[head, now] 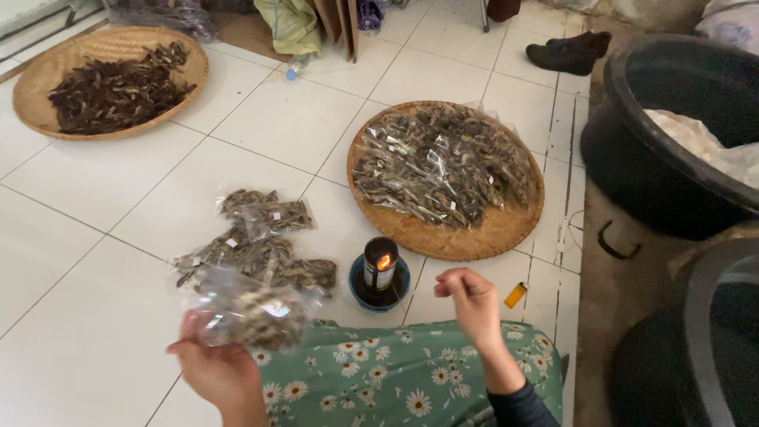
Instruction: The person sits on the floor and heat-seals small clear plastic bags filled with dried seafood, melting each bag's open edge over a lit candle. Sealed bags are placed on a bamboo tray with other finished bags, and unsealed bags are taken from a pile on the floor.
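Left hand (212,365) grip, packet (251,315) lengthwise rightward

- Left hand (217,365) is raised at lower left, back toward the camera, fingers curled in a grip.
- Right hand (472,299) is lifted, loosely curled, fingertips pinched together, dark sleeve at forearm.

left hand (213,368) gripping packet (251,315), lit candle (380,265)

A round woven tray (490,233) of filled clear bags sat on the white tile floor (95,316). Another woven tray (32,95) held dark dried fish. A black tub (632,158), black shoes (569,54) and a yellow lighter (515,295) lay nearby.
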